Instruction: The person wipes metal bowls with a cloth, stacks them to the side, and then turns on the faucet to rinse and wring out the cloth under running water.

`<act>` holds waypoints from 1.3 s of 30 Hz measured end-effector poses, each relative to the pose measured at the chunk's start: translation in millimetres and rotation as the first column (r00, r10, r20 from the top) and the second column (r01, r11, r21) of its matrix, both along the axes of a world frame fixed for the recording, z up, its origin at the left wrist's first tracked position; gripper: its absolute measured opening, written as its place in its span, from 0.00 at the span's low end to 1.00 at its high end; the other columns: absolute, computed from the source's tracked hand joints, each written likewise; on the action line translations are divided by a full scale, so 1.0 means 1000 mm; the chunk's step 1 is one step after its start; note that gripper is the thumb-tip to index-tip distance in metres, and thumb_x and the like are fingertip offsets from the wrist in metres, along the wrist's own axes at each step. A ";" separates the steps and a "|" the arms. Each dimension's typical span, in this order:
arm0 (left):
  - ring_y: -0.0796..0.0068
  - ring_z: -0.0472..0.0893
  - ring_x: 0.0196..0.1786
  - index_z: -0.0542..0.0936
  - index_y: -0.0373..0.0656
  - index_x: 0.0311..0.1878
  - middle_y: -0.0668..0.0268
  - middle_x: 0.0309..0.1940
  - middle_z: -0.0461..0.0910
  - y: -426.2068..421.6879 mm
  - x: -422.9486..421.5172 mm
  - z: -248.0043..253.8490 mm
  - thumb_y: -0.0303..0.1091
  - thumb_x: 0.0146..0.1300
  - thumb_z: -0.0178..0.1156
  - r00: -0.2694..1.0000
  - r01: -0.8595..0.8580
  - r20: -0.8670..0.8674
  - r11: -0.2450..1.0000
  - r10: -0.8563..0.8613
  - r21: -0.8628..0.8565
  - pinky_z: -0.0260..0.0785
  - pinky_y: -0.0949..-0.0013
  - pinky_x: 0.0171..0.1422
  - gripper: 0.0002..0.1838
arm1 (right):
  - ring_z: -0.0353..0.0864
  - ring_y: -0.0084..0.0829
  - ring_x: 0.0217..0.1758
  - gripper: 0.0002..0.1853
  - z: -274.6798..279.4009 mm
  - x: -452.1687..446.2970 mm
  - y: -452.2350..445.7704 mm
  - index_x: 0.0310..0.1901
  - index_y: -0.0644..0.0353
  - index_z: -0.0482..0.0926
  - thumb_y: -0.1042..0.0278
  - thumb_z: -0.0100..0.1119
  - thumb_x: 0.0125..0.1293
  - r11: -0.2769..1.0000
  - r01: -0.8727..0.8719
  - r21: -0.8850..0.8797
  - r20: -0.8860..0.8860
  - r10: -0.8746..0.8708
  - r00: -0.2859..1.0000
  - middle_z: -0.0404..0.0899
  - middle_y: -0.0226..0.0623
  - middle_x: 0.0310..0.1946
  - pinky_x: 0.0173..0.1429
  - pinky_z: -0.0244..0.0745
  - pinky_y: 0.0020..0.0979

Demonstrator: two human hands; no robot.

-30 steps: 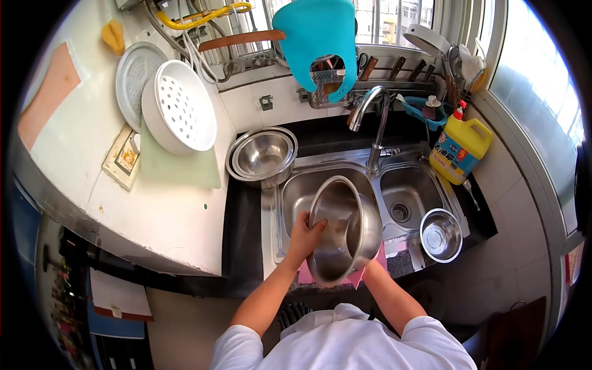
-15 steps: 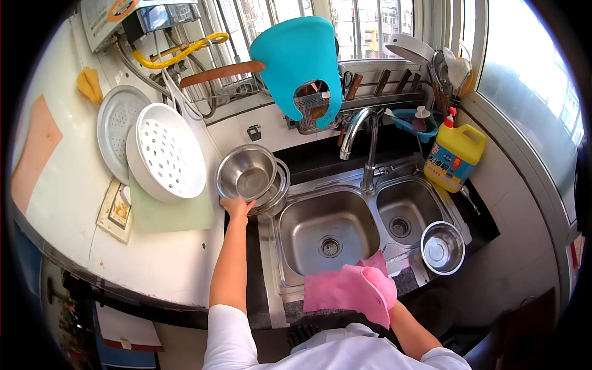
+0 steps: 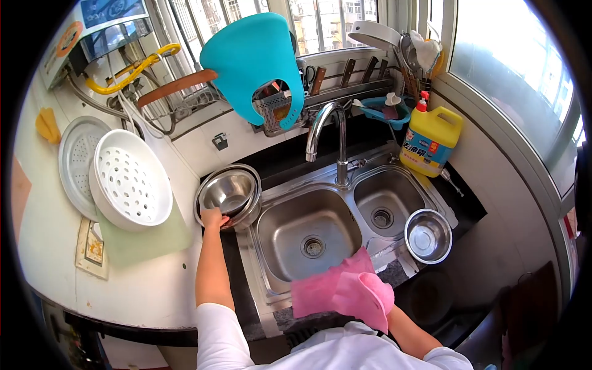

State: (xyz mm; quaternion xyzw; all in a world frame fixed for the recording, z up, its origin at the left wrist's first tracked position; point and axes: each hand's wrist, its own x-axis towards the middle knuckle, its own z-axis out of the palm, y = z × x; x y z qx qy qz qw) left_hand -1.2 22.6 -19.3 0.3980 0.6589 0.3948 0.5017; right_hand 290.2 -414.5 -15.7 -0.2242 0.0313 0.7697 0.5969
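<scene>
Round silvery metal bowls (image 3: 230, 190) already sit nested, left hand (image 3: 214, 217) half-curled at the rim, pink cloth (image 3: 317, 295) shrouding the right hand, both grips unclear!

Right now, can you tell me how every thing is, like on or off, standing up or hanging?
Tap: no water stream showing
Big sink drain: uncovered
Small sink drain: uncovered
Stacked metal bowls: nested, open side up, left hand at the rim
Single metal bowl: open side up
Pink cloth: draped over the right hand, hiding it
Yellow bottle: upright
Turquoise bib: hanging
Knives: handles up
</scene>
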 end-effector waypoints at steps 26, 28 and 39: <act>0.60 0.72 0.53 0.75 0.45 0.46 0.60 0.45 0.74 -0.375 0.373 -0.050 0.30 0.47 0.59 0.190 0.807 -0.918 -0.477 -0.348 0.348 0.60 0.56 0.61 0.19 | 0.78 0.38 0.37 0.17 -0.017 0.036 -0.115 0.42 0.61 0.77 0.56 0.51 0.62 0.642 0.707 -0.297 0.396 -0.591 0.703 0.78 0.38 0.36 0.37 0.75 0.35; 0.62 0.75 0.49 0.77 0.46 0.43 0.61 0.40 0.77 -0.376 0.384 -0.061 0.30 0.48 0.58 0.203 0.798 -0.950 -0.522 -0.236 0.300 0.63 0.58 0.58 0.15 | 0.79 0.35 0.34 0.17 -0.013 0.032 -0.117 0.41 0.64 0.78 0.57 0.53 0.61 0.508 0.756 -0.412 0.536 -0.535 0.652 0.79 0.38 0.34 0.35 0.76 0.33; 0.74 0.79 0.36 0.78 0.42 0.42 0.69 0.31 0.80 -0.305 0.276 0.003 0.30 0.59 0.58 0.447 0.833 -0.370 0.228 -0.815 0.504 0.68 0.71 0.39 0.09 | 0.76 0.28 0.44 0.12 0.014 0.039 -0.089 0.44 0.51 0.78 0.62 0.48 0.62 0.701 0.529 -0.479 0.764 0.035 0.645 0.77 0.29 0.37 0.43 0.72 0.28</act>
